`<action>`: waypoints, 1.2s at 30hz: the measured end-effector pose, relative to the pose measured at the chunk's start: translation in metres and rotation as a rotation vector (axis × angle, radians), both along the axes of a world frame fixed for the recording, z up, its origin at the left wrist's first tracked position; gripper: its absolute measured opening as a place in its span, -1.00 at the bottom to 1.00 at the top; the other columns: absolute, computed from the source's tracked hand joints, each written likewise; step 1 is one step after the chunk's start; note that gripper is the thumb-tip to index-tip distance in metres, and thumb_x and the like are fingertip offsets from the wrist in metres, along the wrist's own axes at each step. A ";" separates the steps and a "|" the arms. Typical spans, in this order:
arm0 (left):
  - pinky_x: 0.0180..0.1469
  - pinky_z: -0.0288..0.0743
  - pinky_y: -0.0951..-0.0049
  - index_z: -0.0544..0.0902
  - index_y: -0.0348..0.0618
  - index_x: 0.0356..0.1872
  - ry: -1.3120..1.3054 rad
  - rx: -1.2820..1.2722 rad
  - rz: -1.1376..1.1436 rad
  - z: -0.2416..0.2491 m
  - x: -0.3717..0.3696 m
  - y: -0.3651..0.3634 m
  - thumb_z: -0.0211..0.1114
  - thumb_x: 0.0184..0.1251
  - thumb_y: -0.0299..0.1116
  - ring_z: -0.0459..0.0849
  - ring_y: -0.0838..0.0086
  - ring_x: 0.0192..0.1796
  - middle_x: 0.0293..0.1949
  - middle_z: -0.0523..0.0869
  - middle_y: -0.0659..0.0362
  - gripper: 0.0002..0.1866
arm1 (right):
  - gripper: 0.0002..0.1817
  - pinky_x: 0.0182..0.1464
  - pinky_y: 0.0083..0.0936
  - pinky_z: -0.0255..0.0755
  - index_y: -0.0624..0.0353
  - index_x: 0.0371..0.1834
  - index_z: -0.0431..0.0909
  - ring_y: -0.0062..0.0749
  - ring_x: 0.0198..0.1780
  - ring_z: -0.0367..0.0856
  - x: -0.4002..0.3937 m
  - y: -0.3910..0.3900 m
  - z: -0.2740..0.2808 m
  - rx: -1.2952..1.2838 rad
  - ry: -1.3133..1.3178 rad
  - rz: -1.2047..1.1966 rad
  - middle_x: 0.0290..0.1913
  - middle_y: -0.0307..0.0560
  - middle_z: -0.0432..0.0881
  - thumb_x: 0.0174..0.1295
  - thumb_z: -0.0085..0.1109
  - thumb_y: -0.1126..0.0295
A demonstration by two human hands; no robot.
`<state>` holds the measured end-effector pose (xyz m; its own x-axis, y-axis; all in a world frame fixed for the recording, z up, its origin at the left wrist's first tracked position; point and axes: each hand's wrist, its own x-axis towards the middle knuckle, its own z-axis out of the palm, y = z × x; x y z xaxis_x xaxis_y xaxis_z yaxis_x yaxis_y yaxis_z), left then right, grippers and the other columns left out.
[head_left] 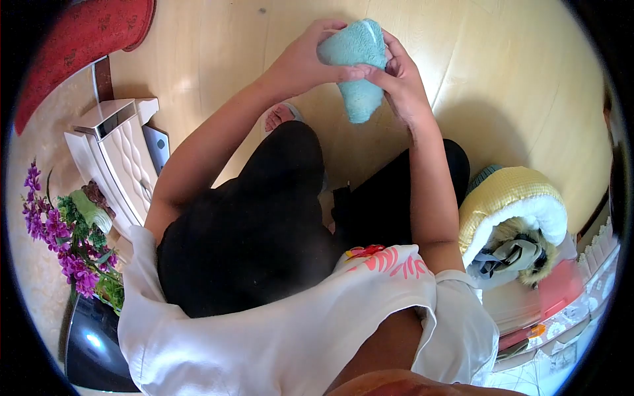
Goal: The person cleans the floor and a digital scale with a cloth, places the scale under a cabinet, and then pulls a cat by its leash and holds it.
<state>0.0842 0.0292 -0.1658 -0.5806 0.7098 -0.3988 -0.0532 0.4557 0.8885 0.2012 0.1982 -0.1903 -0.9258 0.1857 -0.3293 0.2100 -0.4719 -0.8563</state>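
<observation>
A light teal, fuzzy towel point(360, 99), folded or rolled into a narrow bundle, is held up in front of me over the floor. My left hand point(305, 61) grips its left side, with the thumb across the front and the fingers behind. On the other side my right hand point(404, 82) grips it, its thumb meeting the left thumb near the middle of the bundle. The bundle's lower end hangs below both thumbs. Most of the fingertips are hidden behind the fabric.
Pale wood floor point(218, 39) lies beneath. A yellow, white-lined padded item point(512, 188) with fur and grey cloth is at right. A white cabinet point(122, 162), purple flowers point(56, 231) and a glossy black surface point(96, 343) are at left; a red patterned cover point(92, 33) is upper left.
</observation>
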 end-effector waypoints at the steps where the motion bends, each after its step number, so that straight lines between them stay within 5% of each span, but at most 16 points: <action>1: 0.27 0.45 0.30 0.35 -0.21 0.36 -0.002 -0.001 0.011 0.000 0.000 0.000 0.56 0.13 -0.16 0.56 0.30 0.23 0.23 0.55 -0.02 -0.18 | -0.23 0.20 -0.40 0.46 0.24 0.43 0.26 -0.35 0.13 0.59 -0.002 0.002 0.001 0.083 0.014 0.005 0.12 -0.03 0.61 0.15 0.42 0.42; 5: 0.22 0.49 0.32 0.40 -0.27 0.32 -0.133 -0.046 0.118 -0.007 -0.009 -0.005 0.55 0.14 -0.23 0.59 0.35 0.18 0.19 0.58 0.01 -0.24 | -0.12 0.29 -0.31 0.39 0.20 0.45 0.25 -0.28 0.26 0.49 -0.006 0.012 -0.015 0.526 0.058 -0.193 0.19 -0.02 0.54 0.04 0.52 0.34; 8: 0.20 0.51 0.32 0.41 -0.33 0.31 -0.499 0.224 0.398 -0.009 -0.004 0.000 0.49 0.19 -0.32 0.60 0.36 0.16 0.17 0.59 0.03 -0.31 | -0.10 0.32 -0.27 0.36 0.23 0.43 0.27 -0.23 0.29 0.46 0.000 -0.002 -0.016 0.019 -0.119 -0.169 0.25 0.03 0.51 0.02 0.55 0.27; 11: 0.20 0.51 0.33 0.41 -0.37 0.30 -0.529 0.214 0.378 -0.015 -0.003 0.006 0.44 0.23 -0.39 0.61 0.37 0.13 0.14 0.61 0.06 -0.36 | -0.14 0.31 -0.28 0.37 0.31 0.41 0.29 -0.25 0.21 0.54 0.002 -0.007 -0.011 -0.251 -0.276 -0.028 0.19 0.03 0.58 0.06 0.52 0.29; 15: 0.22 0.46 0.35 0.44 -0.25 0.25 -0.162 0.088 0.198 -0.012 -0.014 0.011 0.46 0.18 -0.45 0.57 0.42 0.14 0.09 0.61 0.10 -0.40 | -0.20 0.29 -0.35 0.39 0.37 0.39 0.29 -0.30 0.18 0.57 -0.003 0.004 -0.007 -0.189 -0.251 0.047 0.14 0.00 0.62 0.09 0.47 0.36; 21: 0.24 0.41 0.36 0.33 -0.17 0.24 -0.335 0.126 0.025 -0.012 -0.037 0.014 0.46 0.17 -0.46 0.53 0.39 0.18 0.11 0.59 0.09 -0.37 | -0.32 0.29 -0.37 0.38 0.32 0.31 0.42 -0.35 0.18 0.56 -0.012 0.013 0.000 -0.080 -0.291 0.109 0.15 -0.05 0.63 0.13 0.47 0.35; 25: 0.22 0.45 0.37 0.40 -0.19 0.25 -0.248 0.112 0.014 -0.032 -0.053 0.014 0.39 0.25 -0.42 0.55 0.41 0.17 0.10 0.62 0.11 -0.45 | -0.63 0.12 -0.42 0.49 0.28 0.08 0.60 -0.47 -0.04 0.65 -0.015 0.045 -0.005 0.180 -0.401 0.140 -0.08 -0.10 0.73 0.25 0.36 0.36; 29: 0.11 0.53 0.42 0.47 -0.21 0.22 -0.136 0.142 0.237 -0.075 -0.078 -0.020 0.33 0.35 -0.45 0.62 0.45 0.07 0.02 0.68 0.10 -0.56 | -0.78 -0.07 -0.48 0.52 0.30 -0.01 0.64 -0.55 -0.21 0.58 0.029 0.140 -0.044 0.748 -0.496 -0.426 -0.25 -0.17 0.72 0.32 0.19 0.48; 32: 0.03 0.56 0.48 0.57 -0.23 0.09 -0.140 0.068 0.503 -0.074 -0.092 -0.049 0.24 0.43 -0.48 0.68 0.50 -0.07 -0.14 0.73 0.14 -0.74 | -0.59 0.04 -0.31 0.56 0.32 0.14 0.61 -0.16 -0.07 0.74 0.057 0.191 -0.059 1.439 -0.848 -0.844 -0.05 0.13 0.75 0.18 0.11 0.64; 35: -0.02 0.58 0.51 0.62 -0.25 0.01 -0.083 -0.021 0.672 -0.078 -0.104 -0.070 0.21 0.46 -0.48 0.69 0.52 -0.15 -0.17 0.73 0.14 -0.82 | -0.58 0.04 -0.22 0.56 0.31 0.13 0.61 -0.03 -0.08 0.73 0.092 0.194 -0.122 1.359 -1.279 -0.821 -0.06 0.17 0.74 0.16 0.08 0.62; 36: -0.02 0.58 0.52 0.62 -0.25 0.00 -0.096 -0.048 0.685 -0.081 -0.107 -0.078 0.21 0.46 -0.48 0.69 0.53 -0.14 -0.17 0.72 0.14 -0.82 | -0.59 0.05 -0.20 0.55 0.31 0.13 0.61 0.02 -0.07 0.71 0.079 0.162 -0.122 1.432 -1.163 -0.771 -0.07 0.17 0.74 0.19 0.08 0.55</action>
<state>-0.0232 -0.0485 -0.2465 -0.8524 0.1761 -0.4924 -0.4203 0.3296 0.8454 0.2803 0.3597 -0.3121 -0.0294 0.9924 0.1196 0.9657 0.0591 -0.2527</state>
